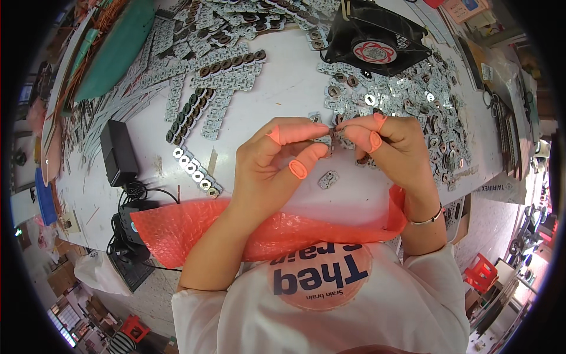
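My left hand (274, 156) and my right hand (382, 140) meet over the table, with orange finger cots on thumbs and index fingers. A small circuit board (326, 140), partly covered by the fingertips, sits between my left thumb and index finger. My right thumb and index finger are pinched together at its edge; whatever they grip is too small to make out. Just below the hands, a single loose board (328, 179) lies on the white table (283, 76). Past my right hand spreads a heap of similar small boards (436, 100), several with dark round parts.
A black fan (377, 38) stands at the back. Board strips (236, 65) are piled to the far left, near a green curved object (121, 53). A black power adapter (118, 153) with cables lies left. Red bubble wrap (177, 227) covers the front edge.
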A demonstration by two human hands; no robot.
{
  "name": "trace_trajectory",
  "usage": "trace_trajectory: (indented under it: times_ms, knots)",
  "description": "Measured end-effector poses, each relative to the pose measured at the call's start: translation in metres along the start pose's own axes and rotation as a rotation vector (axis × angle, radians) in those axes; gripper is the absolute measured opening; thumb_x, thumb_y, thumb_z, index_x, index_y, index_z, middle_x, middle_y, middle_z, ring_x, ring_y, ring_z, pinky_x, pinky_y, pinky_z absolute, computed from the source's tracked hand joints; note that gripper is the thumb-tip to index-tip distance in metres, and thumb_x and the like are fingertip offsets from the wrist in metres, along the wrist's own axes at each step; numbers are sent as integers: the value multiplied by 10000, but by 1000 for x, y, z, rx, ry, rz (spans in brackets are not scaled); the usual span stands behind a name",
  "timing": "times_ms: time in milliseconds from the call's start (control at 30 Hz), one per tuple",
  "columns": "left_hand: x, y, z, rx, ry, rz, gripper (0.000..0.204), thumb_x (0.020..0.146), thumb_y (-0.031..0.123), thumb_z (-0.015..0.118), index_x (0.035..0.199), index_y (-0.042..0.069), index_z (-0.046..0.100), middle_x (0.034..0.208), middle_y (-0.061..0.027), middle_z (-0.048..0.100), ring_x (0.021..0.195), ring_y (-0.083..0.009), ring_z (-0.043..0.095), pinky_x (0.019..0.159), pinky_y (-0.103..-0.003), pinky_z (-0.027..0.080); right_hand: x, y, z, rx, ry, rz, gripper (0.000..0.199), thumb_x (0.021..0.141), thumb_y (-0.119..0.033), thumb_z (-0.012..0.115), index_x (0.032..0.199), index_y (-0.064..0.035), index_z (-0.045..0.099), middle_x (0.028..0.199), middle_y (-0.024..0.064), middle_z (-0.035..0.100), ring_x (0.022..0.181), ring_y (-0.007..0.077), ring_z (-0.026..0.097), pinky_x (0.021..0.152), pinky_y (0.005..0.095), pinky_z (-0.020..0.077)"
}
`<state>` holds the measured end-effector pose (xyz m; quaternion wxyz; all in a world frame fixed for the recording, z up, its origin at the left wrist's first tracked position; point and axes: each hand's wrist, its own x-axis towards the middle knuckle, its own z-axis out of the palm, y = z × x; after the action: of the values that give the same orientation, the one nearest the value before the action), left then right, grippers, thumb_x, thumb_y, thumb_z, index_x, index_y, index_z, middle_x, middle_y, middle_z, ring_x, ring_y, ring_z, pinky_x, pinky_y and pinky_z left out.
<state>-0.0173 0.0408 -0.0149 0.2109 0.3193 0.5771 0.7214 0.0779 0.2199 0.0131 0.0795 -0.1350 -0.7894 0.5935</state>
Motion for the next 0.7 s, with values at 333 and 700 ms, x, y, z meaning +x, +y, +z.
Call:
trace_trajectory:
  times_ms: [333,700]
  knots:
    - [1,-5,0,-67,-57,-17,267,818,-102,605,1073,-27,584,1070,-119,564,940,-191,611,788,-308,553,1,1,7,80,22,-9,197,849,-218,649,843,-32,712,594,19,616,458,45,492,400,189,349]
    - [4,2,2,-293,-111,-120,293,831,-80,599,1118,-26,579,1092,-115,569,926,-217,641,775,-321,567,12,-1,3,181,-183,89,136,866,-152,627,825,-31,673,574,28,594,438,58,493,392,191,362]
